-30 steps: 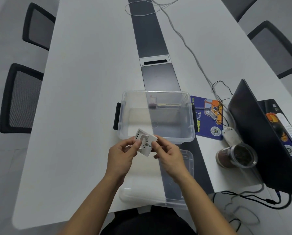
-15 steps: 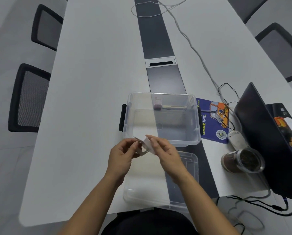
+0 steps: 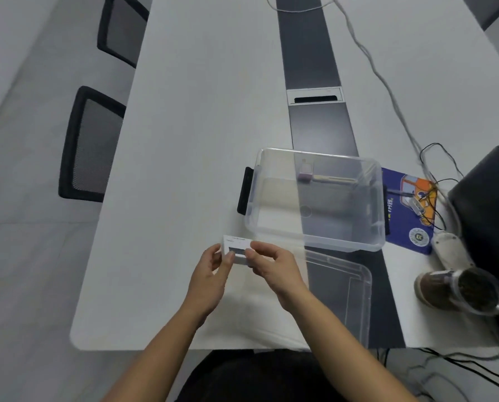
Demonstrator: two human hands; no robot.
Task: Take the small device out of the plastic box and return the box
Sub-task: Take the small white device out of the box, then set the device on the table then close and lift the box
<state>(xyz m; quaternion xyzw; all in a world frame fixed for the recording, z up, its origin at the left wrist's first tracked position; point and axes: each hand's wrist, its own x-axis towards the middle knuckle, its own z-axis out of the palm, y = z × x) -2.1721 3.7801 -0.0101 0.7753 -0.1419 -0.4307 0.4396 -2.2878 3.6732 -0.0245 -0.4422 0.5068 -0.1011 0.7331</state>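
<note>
A small white device (image 3: pixel 237 248) with a dark window on its face is held between both hands, just left of and in front of the box. My left hand (image 3: pixel 212 274) pinches its left end and my right hand (image 3: pixel 273 264) pinches its right end. The clear plastic box (image 3: pixel 315 242) stands open on the white table, with a black latch (image 3: pixel 245 191) on its left side. A small pinkish item and a thin stick (image 3: pixel 322 177) lie against its far wall. The clear lid (image 3: pixel 347 288) lies flat on the table in front of the box.
A blue printed mat (image 3: pixel 405 210) with tangled black cables lies right of the box. A dark laptop (image 3: pixel 492 227) stands at the right edge, and a clear jar (image 3: pixel 460 290) with dark contents lies on its side near it. Mesh chairs (image 3: pixel 90 146) line the table's left side.
The device has been turned in my fingers and now shows a face with a dark window. Both hands have shifted slightly left, away from the box's front wall.
</note>
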